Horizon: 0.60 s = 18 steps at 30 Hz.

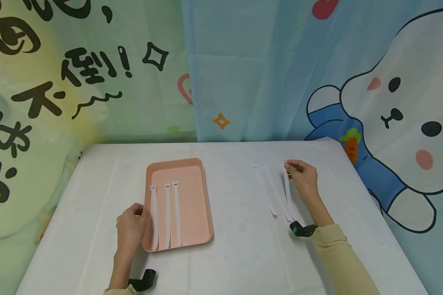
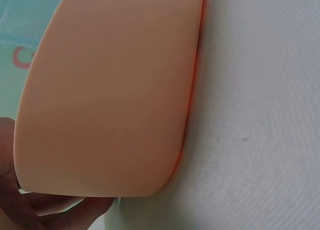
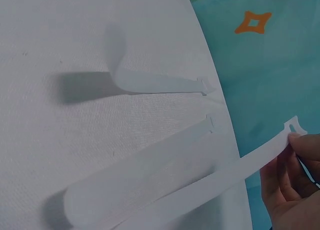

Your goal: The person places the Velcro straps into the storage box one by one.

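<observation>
At the right of the head view, my right hand point(image 1: 304, 178) pinches the slotted end of a white cable strap point(image 1: 286, 188). That strap slants from the fingertips towards the table, as the right wrist view also shows. Two more white straps lie beside it, a left one point(image 1: 268, 196) and a middle one point(image 1: 279, 192). My left hand point(image 1: 130, 225) grips the left edge of a pink tray point(image 1: 193, 205). In the left wrist view its fingers point(image 2: 80, 215) curl at the tray's wall point(image 2: 110, 89), partly hidden by it. Three white straps point(image 1: 167, 217) lie lengthwise in the tray's left half.
A white cloth point(image 1: 236, 254) covers the table. Behind it hangs a printed curtain point(image 1: 243, 73) with a cartoon animal on the right. Black wrist cameras sit on both wrists, the right one point(image 1: 302, 229) close above the near ends of the straps.
</observation>
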### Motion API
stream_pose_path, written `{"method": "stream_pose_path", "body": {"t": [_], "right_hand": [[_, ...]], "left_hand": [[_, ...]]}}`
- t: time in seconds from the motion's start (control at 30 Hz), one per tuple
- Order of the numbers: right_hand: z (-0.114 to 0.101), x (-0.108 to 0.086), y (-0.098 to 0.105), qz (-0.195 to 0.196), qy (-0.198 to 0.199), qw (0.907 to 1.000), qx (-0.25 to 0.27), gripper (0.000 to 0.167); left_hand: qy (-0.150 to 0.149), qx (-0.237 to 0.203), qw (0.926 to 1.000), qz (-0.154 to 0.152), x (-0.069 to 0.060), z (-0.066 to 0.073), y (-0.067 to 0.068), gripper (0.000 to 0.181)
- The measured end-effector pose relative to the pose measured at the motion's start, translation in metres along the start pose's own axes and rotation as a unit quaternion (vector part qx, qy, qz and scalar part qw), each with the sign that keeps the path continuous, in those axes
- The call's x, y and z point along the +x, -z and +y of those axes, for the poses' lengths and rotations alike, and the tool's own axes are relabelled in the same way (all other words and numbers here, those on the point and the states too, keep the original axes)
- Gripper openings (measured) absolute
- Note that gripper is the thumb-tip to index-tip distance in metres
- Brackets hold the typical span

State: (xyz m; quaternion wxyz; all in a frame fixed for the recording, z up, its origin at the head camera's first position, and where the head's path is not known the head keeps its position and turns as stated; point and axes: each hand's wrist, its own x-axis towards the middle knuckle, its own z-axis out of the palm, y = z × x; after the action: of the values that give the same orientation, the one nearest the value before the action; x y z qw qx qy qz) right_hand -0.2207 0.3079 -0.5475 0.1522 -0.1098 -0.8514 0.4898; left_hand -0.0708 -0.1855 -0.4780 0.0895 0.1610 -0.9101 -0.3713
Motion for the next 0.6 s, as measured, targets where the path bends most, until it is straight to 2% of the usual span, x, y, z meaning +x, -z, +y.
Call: {"method": "stream_pose_path", "body": {"t": [0.17,0.27,0.43,0.6], "right_hand": [[-0.052,-0.021,0.012,-0.020,-0.025,0.9992,0.022,0.035],[-0.077,-0.031,0.017,-0.017,-0.036,0.9990,0.019,0.032],[-0.092,-0.034,0.020,-0.015,-0.024,0.9988,0.039,0.030],[-0.093,-0.034,0.016,-0.027,-0.021,0.9976,0.059,0.034]], "left_hand": [[-0.003,-0.001,1.0000,-0.001,0.000,-0.001,0.000,0.014],[-0.007,-0.002,1.0000,0.002,0.000,-0.001,0.000,0.013],[-0.009,-0.003,0.9999,0.004,-0.001,0.000,0.000,0.013],[-0.006,-0.005,1.0000,0.001,-0.001,0.001,0.000,0.013]]}}
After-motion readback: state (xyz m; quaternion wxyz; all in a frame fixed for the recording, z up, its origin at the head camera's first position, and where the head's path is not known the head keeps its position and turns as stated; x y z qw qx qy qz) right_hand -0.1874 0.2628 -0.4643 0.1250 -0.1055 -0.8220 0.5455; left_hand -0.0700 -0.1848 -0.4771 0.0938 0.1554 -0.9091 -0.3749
